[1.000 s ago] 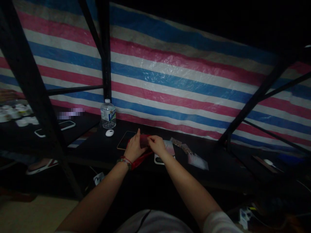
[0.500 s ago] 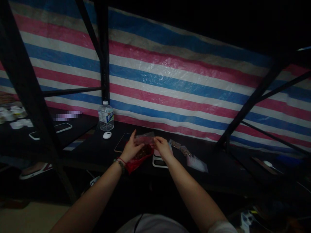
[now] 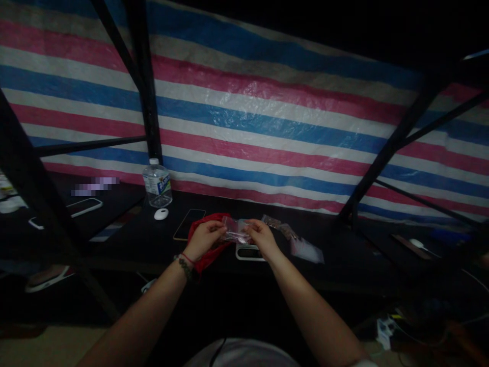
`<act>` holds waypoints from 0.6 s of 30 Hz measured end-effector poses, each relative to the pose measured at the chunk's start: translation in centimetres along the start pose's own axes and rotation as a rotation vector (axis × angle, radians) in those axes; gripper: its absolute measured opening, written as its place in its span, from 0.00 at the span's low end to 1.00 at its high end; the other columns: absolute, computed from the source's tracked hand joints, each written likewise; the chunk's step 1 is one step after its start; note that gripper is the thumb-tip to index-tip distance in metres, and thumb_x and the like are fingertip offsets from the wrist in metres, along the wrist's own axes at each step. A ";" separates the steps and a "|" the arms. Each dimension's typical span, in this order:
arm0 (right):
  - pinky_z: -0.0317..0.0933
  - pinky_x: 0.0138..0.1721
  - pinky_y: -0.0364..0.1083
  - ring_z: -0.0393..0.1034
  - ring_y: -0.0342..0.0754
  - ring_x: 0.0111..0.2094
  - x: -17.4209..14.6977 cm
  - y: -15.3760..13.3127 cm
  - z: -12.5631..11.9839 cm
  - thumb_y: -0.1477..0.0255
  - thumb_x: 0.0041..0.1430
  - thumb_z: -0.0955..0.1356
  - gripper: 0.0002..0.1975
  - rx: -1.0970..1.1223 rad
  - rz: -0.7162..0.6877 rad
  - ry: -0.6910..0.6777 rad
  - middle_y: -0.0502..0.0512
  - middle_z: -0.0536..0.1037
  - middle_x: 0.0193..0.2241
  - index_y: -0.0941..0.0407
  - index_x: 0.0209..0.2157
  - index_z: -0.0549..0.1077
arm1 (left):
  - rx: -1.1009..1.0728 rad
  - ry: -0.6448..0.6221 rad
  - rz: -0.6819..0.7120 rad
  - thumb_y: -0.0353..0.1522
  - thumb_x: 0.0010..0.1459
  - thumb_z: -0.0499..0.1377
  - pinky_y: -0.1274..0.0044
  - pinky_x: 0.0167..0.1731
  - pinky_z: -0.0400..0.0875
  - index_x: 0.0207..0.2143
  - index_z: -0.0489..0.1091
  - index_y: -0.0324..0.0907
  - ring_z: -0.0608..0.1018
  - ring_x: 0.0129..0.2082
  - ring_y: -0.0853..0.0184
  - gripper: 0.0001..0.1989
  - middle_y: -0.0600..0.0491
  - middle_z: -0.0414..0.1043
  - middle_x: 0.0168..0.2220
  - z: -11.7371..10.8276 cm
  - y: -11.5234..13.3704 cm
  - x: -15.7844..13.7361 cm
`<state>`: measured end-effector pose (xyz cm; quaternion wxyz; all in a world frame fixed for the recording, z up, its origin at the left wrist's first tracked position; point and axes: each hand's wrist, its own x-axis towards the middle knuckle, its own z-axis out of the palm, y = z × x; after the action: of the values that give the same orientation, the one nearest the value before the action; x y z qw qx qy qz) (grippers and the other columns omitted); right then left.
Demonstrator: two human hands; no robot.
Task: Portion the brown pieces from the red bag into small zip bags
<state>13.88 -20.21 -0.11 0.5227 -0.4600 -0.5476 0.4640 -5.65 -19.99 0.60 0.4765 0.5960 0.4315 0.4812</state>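
A small clear zip bag [image 3: 235, 232] is stretched between my two hands. My left hand [image 3: 207, 237] pinches its left edge, and my right hand [image 3: 262, 236] pinches its right edge. Whether anything lies inside the bag is hard to make out. Under and behind my left hand is a red bag [image 3: 211, 258], spread on the dark table. Below the zip bag and partly covered by it and my right hand sits a small white digital scale [image 3: 249, 252]. To the right lie filled small bags [image 3: 284, 229] and a stack of clear plastic bags [image 3: 306, 251].
A phone [image 3: 190, 224] lies left of the red bag. Farther left stand a clear plastic bottle [image 3: 158, 184] and a white oval object [image 3: 161, 214]. Dark metal posts [image 3: 143, 86] frame the table [image 3: 133, 244], with a striped sheet [image 3: 260, 127] behind. A white spoon-like object [image 3: 417, 244] lies far right.
My left hand has closed onto the zip bag's left edge; its fingers were spread before. The bag is now held flat, nearer and over the scale. The view has shifted slightly right.
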 end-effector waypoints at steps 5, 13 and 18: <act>0.66 0.37 0.49 0.71 0.49 0.35 -1.4 -0.8 -1.8 0.68 0.52 0.66 0.13 -0.405 -0.211 0.112 0.56 0.76 0.34 0.57 0.39 0.73 | 0.127 -0.090 0.000 0.41 0.47 0.61 0.79 0.24 0.68 0.30 0.73 0.37 0.73 0.22 0.70 0.15 0.53 0.74 0.24 1.5 0.1 -0.6; 0.38 0.61 0.63 0.44 0.60 0.62 -7.6 -1.2 -0.5 0.73 0.53 0.65 0.35 -1.171 -0.612 -0.072 0.59 0.58 0.61 0.54 0.62 0.52 | 0.151 -0.181 -0.007 0.36 0.48 0.58 0.77 0.28 0.71 0.28 0.73 0.39 0.76 0.25 0.66 0.09 0.53 0.75 0.25 5.0 0.0 -2.3; 0.50 0.58 0.56 0.60 0.51 0.55 -7.4 0.2 -3.0 0.81 0.54 0.59 0.33 -1.194 -0.551 -0.164 0.59 0.68 0.54 0.55 0.62 0.52 | 0.192 -0.219 0.145 0.37 0.51 0.58 0.73 0.40 0.71 0.37 0.74 0.40 0.77 0.39 0.63 0.13 0.49 0.76 0.38 6.2 -0.6 -3.0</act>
<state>17.15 -27.37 -1.31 0.2340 -0.4771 -0.8464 -0.0364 -0.06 -23.78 -0.95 0.4255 0.7173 0.3770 0.4029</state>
